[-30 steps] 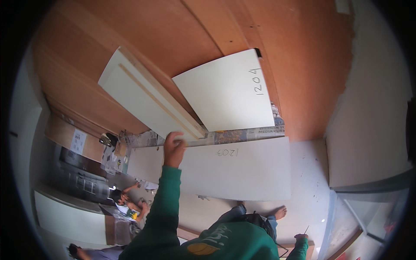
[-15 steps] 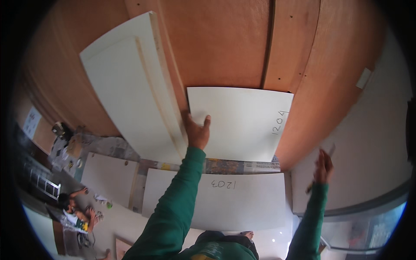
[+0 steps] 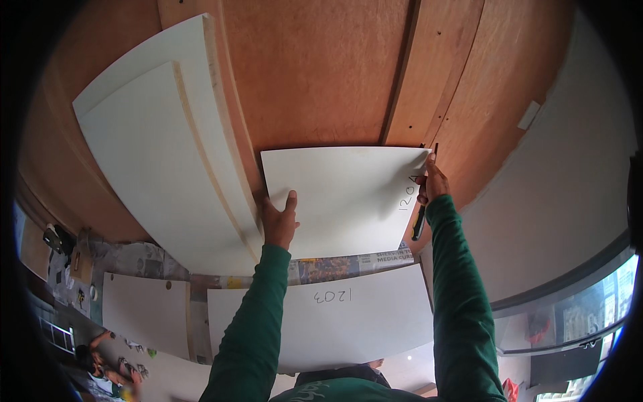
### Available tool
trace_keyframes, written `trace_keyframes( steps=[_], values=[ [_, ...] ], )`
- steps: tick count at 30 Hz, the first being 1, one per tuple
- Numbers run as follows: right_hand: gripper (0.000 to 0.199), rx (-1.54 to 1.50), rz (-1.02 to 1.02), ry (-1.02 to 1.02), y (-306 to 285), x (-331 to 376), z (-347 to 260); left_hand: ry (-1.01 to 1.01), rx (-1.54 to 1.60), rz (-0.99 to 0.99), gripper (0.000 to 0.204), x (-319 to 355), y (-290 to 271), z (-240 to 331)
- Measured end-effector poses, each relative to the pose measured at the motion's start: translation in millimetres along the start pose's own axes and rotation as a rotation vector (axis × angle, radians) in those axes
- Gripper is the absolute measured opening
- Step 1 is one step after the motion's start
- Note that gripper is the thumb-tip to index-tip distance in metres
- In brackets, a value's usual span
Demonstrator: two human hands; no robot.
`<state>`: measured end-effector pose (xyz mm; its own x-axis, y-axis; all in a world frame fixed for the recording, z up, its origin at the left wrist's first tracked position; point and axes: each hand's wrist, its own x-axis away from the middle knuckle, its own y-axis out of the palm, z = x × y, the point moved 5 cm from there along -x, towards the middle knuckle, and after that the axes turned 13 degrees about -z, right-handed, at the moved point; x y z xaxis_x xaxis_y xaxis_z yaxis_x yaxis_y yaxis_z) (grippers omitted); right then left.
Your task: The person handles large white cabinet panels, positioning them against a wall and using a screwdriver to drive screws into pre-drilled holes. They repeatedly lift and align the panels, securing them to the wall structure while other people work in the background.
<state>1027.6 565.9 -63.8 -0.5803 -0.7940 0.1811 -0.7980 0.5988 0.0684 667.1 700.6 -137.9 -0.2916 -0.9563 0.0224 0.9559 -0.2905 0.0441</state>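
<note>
A white panel (image 3: 338,201) with handwritten marks near its right edge stands against the brown wooden wall. My left hand (image 3: 280,220) grips its left edge, the thumb lying on the white face and the other fingers round the side, partly hidden. In my right hand (image 3: 435,181) is a utility knife (image 3: 419,224) with a black and yellow handle pointing down. The knife's thin tip shows above my fingers, beside the panel's upper right corner. Those fingers are closed and touch or nearly touch the right edge.
A taller white panel (image 3: 154,147) with a raised layer leans left. Below lie another marked white panel (image 3: 318,328) and a plain board (image 3: 147,311), near newspaper (image 3: 335,269). Another person (image 3: 100,368) is low at left. A curved dark-edged glass piece (image 3: 562,328) stands right.
My right hand has moved up and left with the knife, from beside the panel to its upper right corner. My left hand stays on the left edge. The view has shifted slightly.
</note>
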Motion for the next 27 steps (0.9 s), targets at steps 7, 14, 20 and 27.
trace_keyframes(
  steps=[7, 14, 20, 27],
  values=[
    [0.073, 0.072, 0.016, 0.026, -6.3, 41.1, -7.4, -0.085, -0.105, -0.095, 0.084, 40.0, -2.7, 1.4],
    [0.047, -0.024, -0.034, -0.081, -20.4, 97.4, 2.4, 0.124, -0.108, -0.135, 0.072, 77.5, -11.2, -13.3],
    [0.054, -0.138, 0.003, -0.137, -27.7, 142.6, 19.5, 0.067, -0.075, -0.154, 0.066, 114.2, -21.1, -19.8],
    [0.057, -0.086, 0.000, -0.268, -39.9, 188.0, 38.6, -0.291, 0.401, -0.071, 0.076, 147.1, -50.1, -99.4]
  ],
)
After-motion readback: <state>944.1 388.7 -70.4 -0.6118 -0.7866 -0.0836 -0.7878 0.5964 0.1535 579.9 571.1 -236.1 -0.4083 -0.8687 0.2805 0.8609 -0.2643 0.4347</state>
